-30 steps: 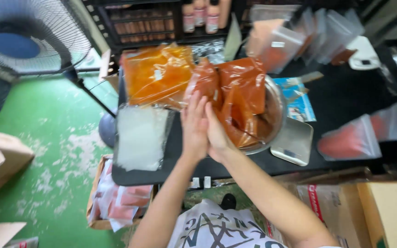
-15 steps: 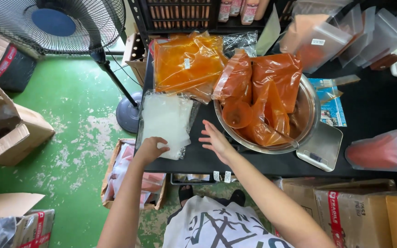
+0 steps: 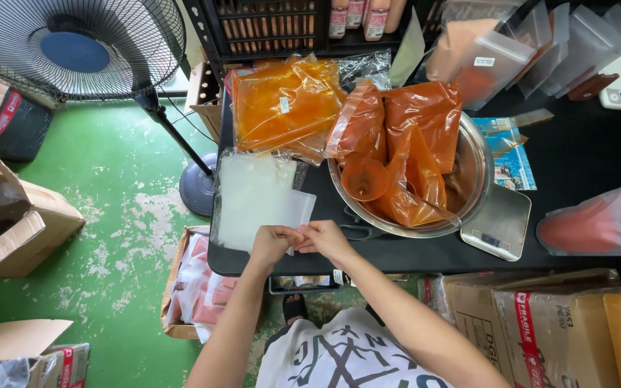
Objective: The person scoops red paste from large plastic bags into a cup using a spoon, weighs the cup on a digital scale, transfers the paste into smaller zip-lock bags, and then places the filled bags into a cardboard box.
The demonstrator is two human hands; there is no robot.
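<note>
Your fingers [image 3: 292,233] on both hands pinch the near corner of a clear empty pouch [image 3: 292,208], the top one of a stack of clear pouches [image 3: 249,197] lying at the left end of the black desk [image 3: 576,165]. Your left hand [image 3: 271,244] and right hand [image 3: 325,238] meet just below the centre of the frame, thumbs and forefingers closed on the pouch's lower edge, so both hands are grasping it and not loose

The pouch looks thin, light and floppy, and slick plastic like that tends to cling to the sheet beneath, so I judge a firm pinch at the corner or along the open edge is the place to hold it; a grip in the middle would only crumple it. The rest of the pouch extends away from your fingers, up and to the left, flat on the stack

Right of your hands sits a steel bowl [image 3: 479,172] holding orange bags [image 3: 404,165] of powder and an orange funnel [image 3: 364,179]. A small scale [image 3: 497,223] lies just beside the bowl at its lower right. Above the stack rests a filled orange bag [image 3: 285,108]. In the upper left of the frame a standing fan [image 3: 73,50] stands on the green floor [image 3: 109,215]
</note>
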